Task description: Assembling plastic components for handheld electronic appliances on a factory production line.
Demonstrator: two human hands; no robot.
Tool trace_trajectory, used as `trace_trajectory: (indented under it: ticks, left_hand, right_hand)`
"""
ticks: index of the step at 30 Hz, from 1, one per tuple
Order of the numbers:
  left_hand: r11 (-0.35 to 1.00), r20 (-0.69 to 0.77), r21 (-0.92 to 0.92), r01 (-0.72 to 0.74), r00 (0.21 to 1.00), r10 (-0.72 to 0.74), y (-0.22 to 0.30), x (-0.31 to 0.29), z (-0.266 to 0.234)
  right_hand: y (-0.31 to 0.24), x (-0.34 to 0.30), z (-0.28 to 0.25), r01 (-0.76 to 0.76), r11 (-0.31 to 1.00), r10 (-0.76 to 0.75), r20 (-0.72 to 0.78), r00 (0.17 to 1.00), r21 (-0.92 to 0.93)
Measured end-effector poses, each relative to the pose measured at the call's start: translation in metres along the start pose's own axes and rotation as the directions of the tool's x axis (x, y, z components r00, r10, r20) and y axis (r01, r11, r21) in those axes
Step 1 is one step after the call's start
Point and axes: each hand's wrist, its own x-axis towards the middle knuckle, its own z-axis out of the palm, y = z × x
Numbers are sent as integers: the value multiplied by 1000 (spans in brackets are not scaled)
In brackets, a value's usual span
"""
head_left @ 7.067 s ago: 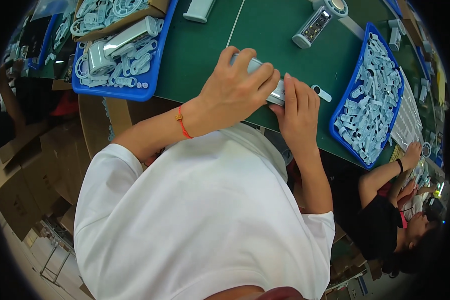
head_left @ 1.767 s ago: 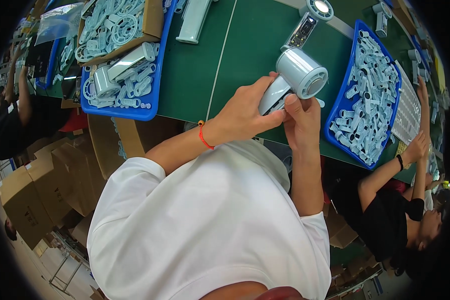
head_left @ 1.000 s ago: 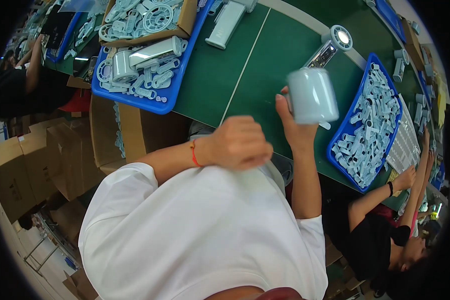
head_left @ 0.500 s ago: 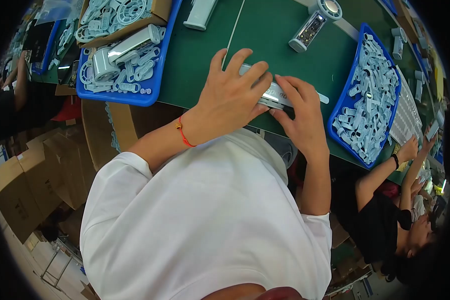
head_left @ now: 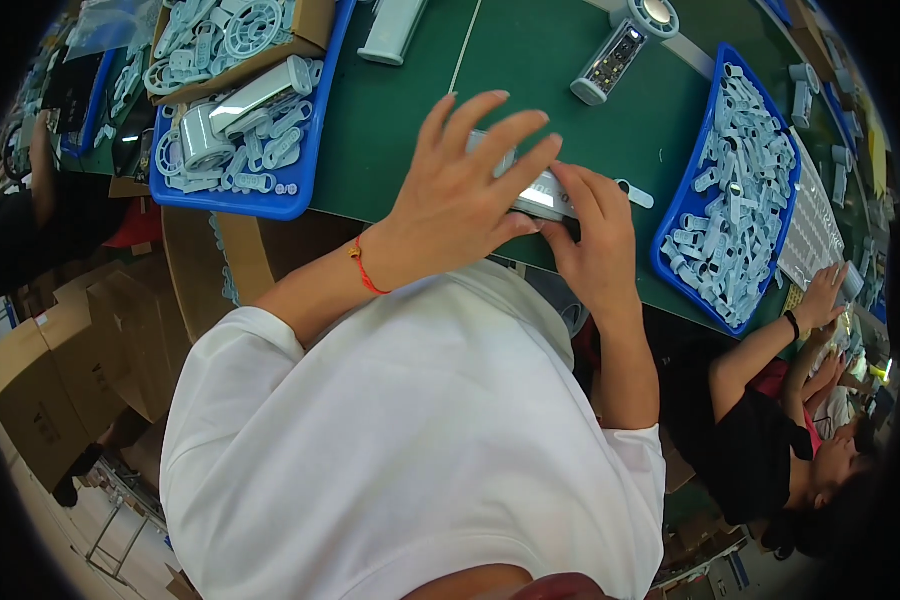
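Observation:
A long white, glossy plastic housing [head_left: 547, 197] lies at the near edge of the green table, partly covered by both hands. My left hand [head_left: 470, 180] is over its left end, fingers spread and raised, with the thumb by its near side. Around its right part are the fingers and thumb of my right hand [head_left: 598, 225]. A small pale plastic strip [head_left: 636, 194] lies just beyond the right knuckles. Farther off to the right rests a similar unit [head_left: 610, 66] with its inner parts exposed and a round end. Another white housing [head_left: 393, 30] lies at the far left of the hands.
A blue tray [head_left: 300, 195] with white plastic parts and a cardboard box [head_left: 315, 28] stands at left. On the right is a blue tray [head_left: 660, 245] heaped with small pale clips. Beyond it a co-worker's hand [head_left: 820, 298] works at the table. Cardboard cartons [head_left: 45, 390] stand lower left.
My left fingers have lifted and spread wider off the housing. My right hand has shifted slightly left, uncovering more of the small strip. The co-worker's hands have moved.

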Motion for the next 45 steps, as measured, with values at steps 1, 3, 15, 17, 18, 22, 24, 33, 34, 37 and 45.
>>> trace_trajectory:
  ticks: [1, 3, 15, 17, 18, 22, 24, 33, 34, 37, 45]
  left_hand:
    - [978, -250, -206, 39, 964, -92, -2, -2, 3]
    - [797, -396, -598, 79, 836, -380, -6, -11, 8]
    - [-115, 355, -934, 337, 853, -382, 17, 25, 14]
    - [-43, 307, -946, 322, 842, -443, 15, 34, 16]
    - [41, 312, -925, 378, 815, -488, 10, 39, 11]
    - [518, -58, -816, 257, 855, -515, -43, 122, 10]
    - [712, -59, -612, 343, 878, -474, -78, 192, 11]
    - [776, -90, 3, 630, 773, -627, -173, 310, 95]
    - [755, -156, 88, 650, 758, -634, -147, 304, 88]
    - [850, -280, -57, 523, 809, -517, -117, 277, 62]
    - [841, 104, -141, 522, 853, -512, -31, 151, 78]
  right_hand:
    - [-3, -1, -1, -97, 986, 101, -19, 995, 136]
    - [-10, -2, -9, -318, 817, 321, 78, 944, 481]
    - [-23, 3, -11, -347, 391, 471, 138, 871, 852]
    - [-22, 9, -26, -269, 827, 348, -74, 935, 493]
    - [-15, 9, -36, -294, 881, 357, -114, 927, 370]
    - [61, -1, -86, -521, 839, 461, -301, 834, -158]
    - [85, -14, -95, -547, 769, 516, -184, 837, -330]
    - [98, 8, -73, -431, 854, 400, -163, 902, -290]
    - [100, 7, -75, -444, 835, 424, -136, 896, -325]
    - [107, 2, -77, -383, 846, 344, -169, 924, -371]
    - [58, 16, -86, -452, 690, 592, -81, 802, 565]
